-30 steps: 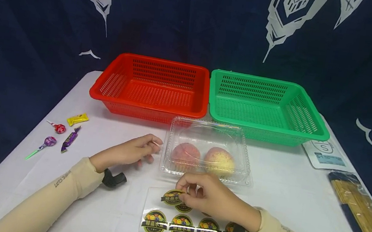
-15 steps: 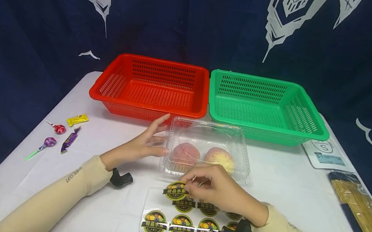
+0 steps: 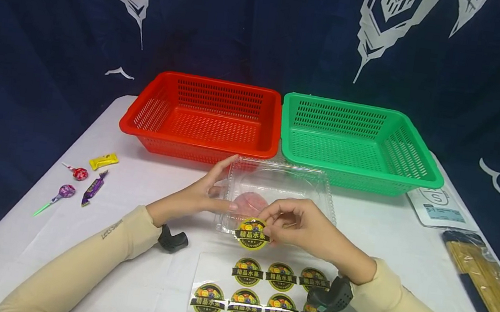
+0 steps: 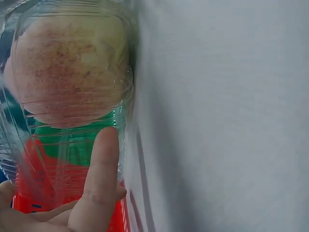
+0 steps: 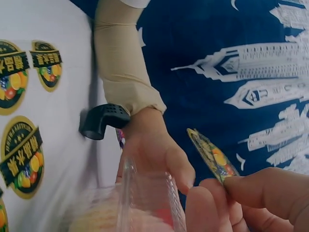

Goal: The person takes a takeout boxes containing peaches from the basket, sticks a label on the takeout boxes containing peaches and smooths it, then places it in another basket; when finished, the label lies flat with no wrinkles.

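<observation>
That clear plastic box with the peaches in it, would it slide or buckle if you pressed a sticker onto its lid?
The clear plastic box looks thin-walled, so its lid would probably flex under pressure. It sits on a smooth white table, so it might skid; the left hand rests straight-fingered against its side. The peaches inside are round and could roll if it shifts.

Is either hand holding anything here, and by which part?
The right hand pinches a round fruit sticker by its upper right edge. The left hand holds nothing; its straight fingers rest against the clear box's left side.
</observation>
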Tool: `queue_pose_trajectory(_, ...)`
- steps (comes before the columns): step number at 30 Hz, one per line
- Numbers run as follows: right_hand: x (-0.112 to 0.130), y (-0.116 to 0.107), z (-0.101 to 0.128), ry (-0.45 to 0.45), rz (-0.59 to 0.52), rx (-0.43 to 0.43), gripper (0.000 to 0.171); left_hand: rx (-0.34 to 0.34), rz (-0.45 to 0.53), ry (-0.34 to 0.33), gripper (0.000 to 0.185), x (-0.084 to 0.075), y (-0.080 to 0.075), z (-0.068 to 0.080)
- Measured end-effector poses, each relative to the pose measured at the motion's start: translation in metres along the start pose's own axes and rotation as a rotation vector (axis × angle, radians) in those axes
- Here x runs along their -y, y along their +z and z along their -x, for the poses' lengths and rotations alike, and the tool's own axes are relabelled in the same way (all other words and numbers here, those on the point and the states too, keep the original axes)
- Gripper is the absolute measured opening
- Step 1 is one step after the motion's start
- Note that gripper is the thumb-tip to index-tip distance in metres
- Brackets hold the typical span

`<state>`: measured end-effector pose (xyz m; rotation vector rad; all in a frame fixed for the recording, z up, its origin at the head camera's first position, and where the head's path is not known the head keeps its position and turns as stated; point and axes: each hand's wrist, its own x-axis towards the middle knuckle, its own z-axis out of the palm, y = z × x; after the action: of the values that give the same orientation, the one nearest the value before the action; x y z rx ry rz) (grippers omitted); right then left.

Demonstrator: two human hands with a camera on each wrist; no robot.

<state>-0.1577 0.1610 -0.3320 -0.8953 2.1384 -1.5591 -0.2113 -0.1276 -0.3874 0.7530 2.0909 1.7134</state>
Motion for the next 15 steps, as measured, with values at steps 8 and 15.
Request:
queue_pose_trajectory(8,0.004,-0.024,-0.006,0.178,-0.114,-0.096,0.023,0.018,0.016,0.001,0.119,0.0,0.001,-0.001)
queue_pose_trajectory(15,0.005,-0.045,-0.014,0.243,-0.162,-0.109,0.019,0.023,0.019,0.008,0.117,0.002,0.001,-0.002)
